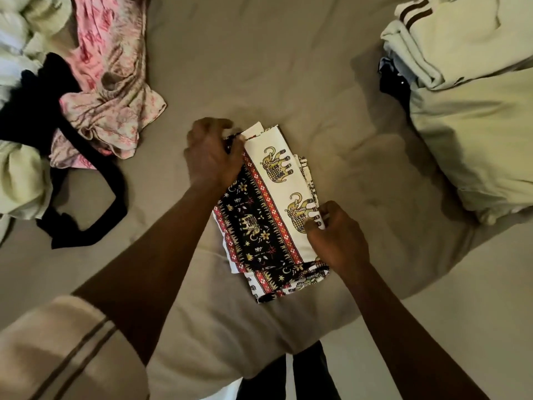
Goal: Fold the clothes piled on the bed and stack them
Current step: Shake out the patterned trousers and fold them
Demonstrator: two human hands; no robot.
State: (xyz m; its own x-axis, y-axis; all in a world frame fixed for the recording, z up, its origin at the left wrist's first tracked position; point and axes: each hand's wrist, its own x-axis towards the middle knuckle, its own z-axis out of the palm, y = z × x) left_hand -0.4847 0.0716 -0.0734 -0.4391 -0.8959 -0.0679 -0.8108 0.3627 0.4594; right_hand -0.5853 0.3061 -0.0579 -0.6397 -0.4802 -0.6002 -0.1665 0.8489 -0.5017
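Observation:
A folded white cloth with elephant print and a black-and-red patterned border (269, 215) lies in the middle of the beige bed sheet (259, 67). My left hand (212, 155) grips its far left corner with curled fingers. My right hand (336, 236) pinches its right edge near the lower elephant. Several layers of the same cloth show at the near end. The unfolded pile sits at the left: a pink floral garment (112, 82), a black garment (43, 125) and pale cream pieces (17, 180).
A stack of folded cream clothes with brown stripes (467, 82) lies at the right, over something dark (393, 79). The bed's near edge runs below my arms, with dark floor or legs (291, 376) beneath. Bare sheet lies beyond the folded cloth.

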